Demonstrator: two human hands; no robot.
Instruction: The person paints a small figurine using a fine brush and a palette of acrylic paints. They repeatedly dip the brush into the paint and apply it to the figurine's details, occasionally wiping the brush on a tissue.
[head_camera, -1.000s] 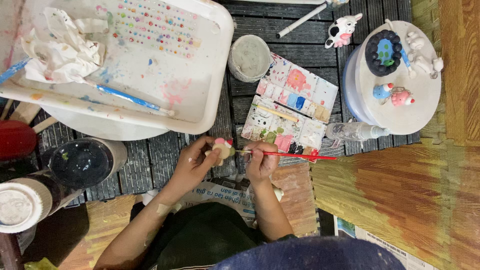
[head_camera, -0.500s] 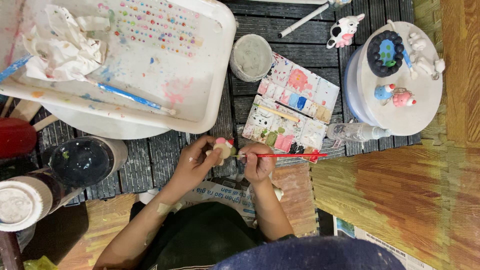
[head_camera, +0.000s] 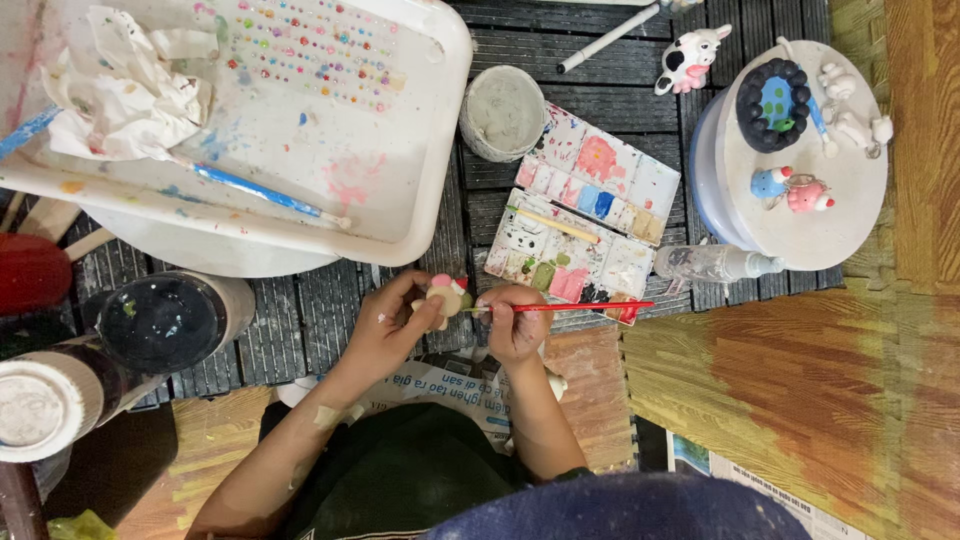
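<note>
The left hand was clamped around one small cream figurine with a pink top, held just above the near edge of the dark slatted table. The right hand was closed on one red-handled brush, its tip touching the figurine. Compared with the frames half a second and a second before, the brush handle had tilted only slightly and the figurine had stayed in place, which indicated small painting strokes in progress on one spot.

Just beyond the hands lay one open paint palette of two hinged halves, with one thin brush across it. To its right lay one clear bottle on its side. Far left of the palette stood one white tray holding one crumpled tissue and one blue-handled brush. One grey cup stood beside the tray. At the far right, one round white stand carried several small figures; the exact count could not be determined. One cow figurine stood near it.
</note>
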